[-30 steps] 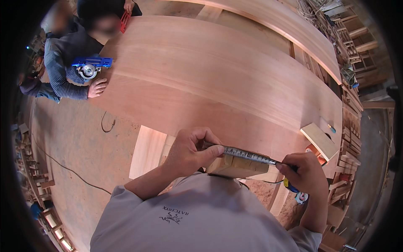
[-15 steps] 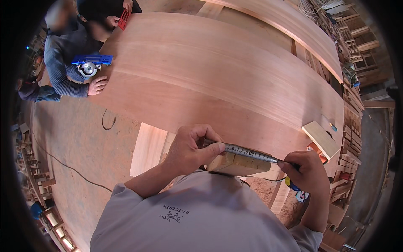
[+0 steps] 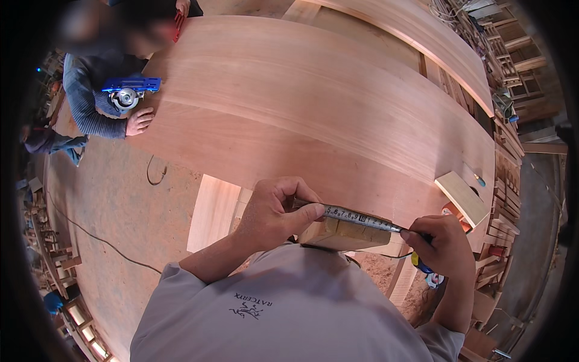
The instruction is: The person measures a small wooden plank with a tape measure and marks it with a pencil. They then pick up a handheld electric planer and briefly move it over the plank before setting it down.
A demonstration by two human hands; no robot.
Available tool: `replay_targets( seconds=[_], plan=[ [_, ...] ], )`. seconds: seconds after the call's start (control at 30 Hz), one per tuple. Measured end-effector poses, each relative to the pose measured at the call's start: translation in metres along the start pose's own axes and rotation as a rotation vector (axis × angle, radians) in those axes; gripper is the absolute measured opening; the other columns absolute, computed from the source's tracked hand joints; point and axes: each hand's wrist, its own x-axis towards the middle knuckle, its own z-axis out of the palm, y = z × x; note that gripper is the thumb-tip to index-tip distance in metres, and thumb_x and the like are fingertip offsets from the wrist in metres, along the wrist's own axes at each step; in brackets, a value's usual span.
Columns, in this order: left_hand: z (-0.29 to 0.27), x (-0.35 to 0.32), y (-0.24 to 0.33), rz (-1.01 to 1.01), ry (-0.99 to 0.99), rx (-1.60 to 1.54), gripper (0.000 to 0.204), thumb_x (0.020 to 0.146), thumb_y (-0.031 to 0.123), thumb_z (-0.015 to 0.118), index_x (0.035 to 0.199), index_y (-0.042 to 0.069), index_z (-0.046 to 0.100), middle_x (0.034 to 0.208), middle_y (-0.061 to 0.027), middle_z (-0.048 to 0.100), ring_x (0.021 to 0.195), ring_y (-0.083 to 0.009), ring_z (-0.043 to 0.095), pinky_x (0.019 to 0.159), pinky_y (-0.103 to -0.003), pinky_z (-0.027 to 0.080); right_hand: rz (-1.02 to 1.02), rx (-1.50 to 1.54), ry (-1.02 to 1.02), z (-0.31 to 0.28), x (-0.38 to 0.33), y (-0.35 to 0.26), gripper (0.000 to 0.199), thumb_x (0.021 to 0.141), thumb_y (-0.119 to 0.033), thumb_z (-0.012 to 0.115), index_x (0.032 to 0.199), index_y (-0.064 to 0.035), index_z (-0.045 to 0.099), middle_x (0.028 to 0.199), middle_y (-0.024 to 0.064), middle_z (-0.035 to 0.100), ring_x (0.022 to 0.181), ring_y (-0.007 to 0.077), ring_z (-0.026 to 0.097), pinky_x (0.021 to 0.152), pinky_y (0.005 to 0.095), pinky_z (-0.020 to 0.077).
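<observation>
Between my hands the silver blade of a tape measure (image 3: 360, 219) is stretched along the top edge of a wooden block (image 3: 348, 235) in front of my chest. My left hand (image 3: 280, 211) is closed, pinching the blade between thumb and forefinger at its left end. My right hand (image 3: 443, 244) is closed around the blade's right end, with a dark item partly hidden in its fingers. Just below that hand is a yellow and blue object (image 3: 420, 262), mostly covered. Beyond the block, a broad wooden panel (image 3: 289, 96) stretches away.
At the panel's left end a co-worker's hand (image 3: 140, 121) rests near a blue circular saw (image 3: 131, 90). A short board (image 3: 462, 199) leans over an orange tool (image 3: 453, 210) on the right, near a screwdriver (image 3: 479, 180). A cable (image 3: 114, 241) crosses the floor.
My hands, the tape and the block stay almost where they were. At the far left, the co-workers have leaned further over the panel's end.
</observation>
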Motion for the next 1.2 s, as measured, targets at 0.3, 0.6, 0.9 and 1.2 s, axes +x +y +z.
replay_targets(
  seconds=[0.3, 0.6, 0.9, 1.2],
  plan=[
    [0.0006, 0.0006, 0.0005, -0.005, -0.006, -0.014, 0.007, 0.094, 0.001, 0.07, 0.094, -0.004, 0.065, 0.095, -0.0117, 0.072, 0.086, -0.0134, 0.069, 0.077, -0.028, 0.058, -0.013, 0.014, 0.022, 0.0016, -0.0005, 0.001, 0.02, 0.088, -0.015, 0.074, 0.074, -0.0022, 0.068, 0.061, 0.0129, 0.057, 0.05, 0.0308, 0.056, 0.048, 0.0391, 0.0412],
    [0.0046, 0.0012, -0.0047, 0.063, 0.051, -0.067, 0.011, 0.094, 0.006, 0.073, 0.09, -0.002, 0.067, 0.081, -0.0053, 0.071, 0.065, -0.0024, 0.058, 0.053, -0.021, 0.045, -0.066, -0.001, 0.03, 0.0017, 0.0004, 0.0048, 0.02, 0.087, -0.015, 0.074, 0.072, -0.0023, 0.067, 0.06, 0.0132, 0.056, 0.05, 0.0317, 0.054, 0.048, 0.0398, 0.0396],
    [0.0042, 0.0014, -0.0041, 0.059, 0.039, -0.08, 0.01, 0.094, 0.005, 0.073, 0.09, -0.001, 0.066, 0.082, -0.0059, 0.072, 0.064, -0.002, 0.057, 0.052, -0.02, 0.045, -0.032, 0.011, 0.033, 0.0019, -0.0004, 0.0019, 0.02, 0.087, -0.014, 0.074, 0.073, -0.0019, 0.067, 0.06, 0.0133, 0.056, 0.05, 0.0308, 0.054, 0.047, 0.0394, 0.0395],
    [0.0034, 0.002, -0.0064, 0.04, 0.038, -0.096, 0.009, 0.094, 0.005, 0.073, 0.09, -0.001, 0.066, 0.082, -0.0051, 0.072, 0.064, -0.0015, 0.056, 0.053, -0.02, 0.044, -0.044, -0.021, 0.039, 0.0007, -0.0003, -0.001, 0.02, 0.087, -0.014, 0.074, 0.073, -0.0022, 0.066, 0.062, 0.0124, 0.057, 0.052, 0.031, 0.056, 0.049, 0.0392, 0.0419]
  ],
)
